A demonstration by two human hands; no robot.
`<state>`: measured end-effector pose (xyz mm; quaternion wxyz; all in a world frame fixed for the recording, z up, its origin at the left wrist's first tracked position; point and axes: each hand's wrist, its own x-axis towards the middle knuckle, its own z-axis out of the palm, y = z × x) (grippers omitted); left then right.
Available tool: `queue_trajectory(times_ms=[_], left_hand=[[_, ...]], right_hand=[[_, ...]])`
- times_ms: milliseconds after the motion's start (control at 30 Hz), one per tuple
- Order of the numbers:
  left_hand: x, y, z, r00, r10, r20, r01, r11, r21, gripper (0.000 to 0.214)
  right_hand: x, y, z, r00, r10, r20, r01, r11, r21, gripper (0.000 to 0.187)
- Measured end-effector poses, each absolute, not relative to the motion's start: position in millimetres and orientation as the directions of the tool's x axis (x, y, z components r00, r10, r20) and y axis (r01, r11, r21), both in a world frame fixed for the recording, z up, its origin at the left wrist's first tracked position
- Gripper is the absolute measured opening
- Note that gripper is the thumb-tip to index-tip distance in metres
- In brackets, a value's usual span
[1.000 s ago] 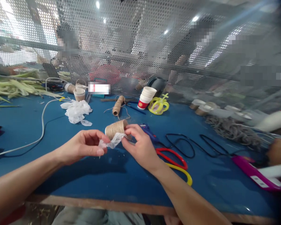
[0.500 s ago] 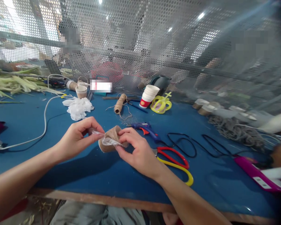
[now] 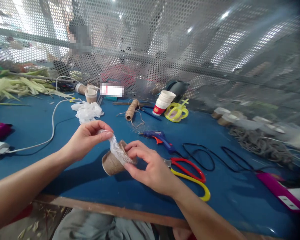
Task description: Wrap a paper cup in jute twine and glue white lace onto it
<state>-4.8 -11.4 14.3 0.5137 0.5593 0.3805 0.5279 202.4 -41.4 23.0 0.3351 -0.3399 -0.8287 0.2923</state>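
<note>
My right hand (image 3: 150,166) grips a twine-covered paper cup (image 3: 113,161), tilted with its open mouth toward me, low over the blue table (image 3: 90,186). A strip of white lace (image 3: 115,146) runs from the cup up to my left hand (image 3: 88,138), which pinches its free end between thumb and fingers. Both hands hover above the table's near middle.
Red and yellow scissors (image 3: 190,175) and a blue glue gun (image 3: 160,138) lie right of my hands, with a black cord (image 3: 207,156). Farther back are a twine spool (image 3: 131,110), stacked paper cups (image 3: 163,101), a lace pile (image 3: 87,111), a white cable (image 3: 48,128) and a mesh screen (image 3: 165,50).
The cup has turned so its mouth faces me and has come lower. My left hand has pulled the lace up and away, stretching it across the cup.
</note>
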Motion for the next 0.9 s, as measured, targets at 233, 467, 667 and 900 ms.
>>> queue_trajectory(times_ms=[233,467,667,900], left_hand=[[-4.7,-8.2,9.8,0.153,0.974,0.164,-0.093,-0.151,0.984,0.012],[-3.2,-7.1,9.2,0.175,0.974,0.147,-0.092,-0.132,0.987,0.014],[-1.2,-7.4,8.9,0.195,0.972,0.131,-0.089,-0.115,0.989,0.014],[1.0,-8.1,9.1,0.218,0.972,0.092,-0.104,-0.07,0.992,0.016]], right_hand=[[201.7,-44.4,25.5,-0.562,0.753,0.343,0.334,0.586,-0.738,0.011],[201.8,-45.7,27.5,-0.572,0.746,0.341,0.332,0.591,-0.735,0.013],[201.7,-47.0,27.5,-0.587,0.74,0.328,0.328,0.588,-0.739,0.015],[199.9,-49.2,29.9,-0.612,0.711,0.345,0.304,0.615,-0.728,0.014]])
